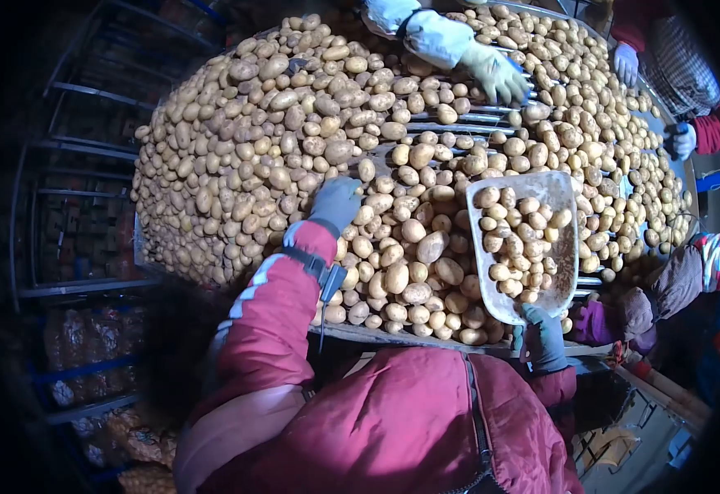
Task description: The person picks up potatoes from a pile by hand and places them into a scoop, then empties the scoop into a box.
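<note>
Potatoes lie heaped across a wide sorting table. My left hand, in a grey glove, rests on the heap left of the middle, touching potatoes. Its fingertips are hidden, so whether it holds one cannot be made out. My right hand, also gloved, is closed around the near end of a whitish, dirt-marked scoop. Several small potatoes lie inside the scoop, which sits over the potatoes at the table's near right edge.
Opposite, another person's gloved hand reaches over metal bars. More workers' gloved hands are along the right edge, with a purple glove close to my right hand. Metal racks stand at left, above filled sacks.
</note>
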A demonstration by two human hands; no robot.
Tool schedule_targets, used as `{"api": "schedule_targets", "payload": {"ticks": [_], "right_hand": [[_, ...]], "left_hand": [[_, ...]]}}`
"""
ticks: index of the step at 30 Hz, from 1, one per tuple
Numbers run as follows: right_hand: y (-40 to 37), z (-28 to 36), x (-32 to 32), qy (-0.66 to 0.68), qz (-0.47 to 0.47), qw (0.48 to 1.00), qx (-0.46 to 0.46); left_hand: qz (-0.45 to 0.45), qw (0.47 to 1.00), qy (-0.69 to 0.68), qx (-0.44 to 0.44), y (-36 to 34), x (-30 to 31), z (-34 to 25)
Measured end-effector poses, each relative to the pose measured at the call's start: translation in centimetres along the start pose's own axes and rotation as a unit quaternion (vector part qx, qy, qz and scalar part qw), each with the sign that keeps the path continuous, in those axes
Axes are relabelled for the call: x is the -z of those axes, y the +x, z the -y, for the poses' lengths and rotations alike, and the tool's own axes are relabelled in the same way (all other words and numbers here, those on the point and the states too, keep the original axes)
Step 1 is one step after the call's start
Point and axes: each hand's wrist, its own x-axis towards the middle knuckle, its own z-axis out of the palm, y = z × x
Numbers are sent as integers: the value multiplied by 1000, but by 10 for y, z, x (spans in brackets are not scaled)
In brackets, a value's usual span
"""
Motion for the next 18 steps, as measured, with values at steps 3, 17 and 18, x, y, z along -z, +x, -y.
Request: {"api": "schedule_targets", "payload": {"ticks": [3,17,18], "right_hand": [[-1,1,-2,-15,-20,1000,-18],[-16,9,-34,-82,-27,996,-29],[-15,9,-34,-85,-32,995,-32]], "left_hand": [[133,990,19,48,18,35,-27],[113,988,-75,-69,43,-2,-14],[111,988,-74,-72,46,-1,-13]]}}
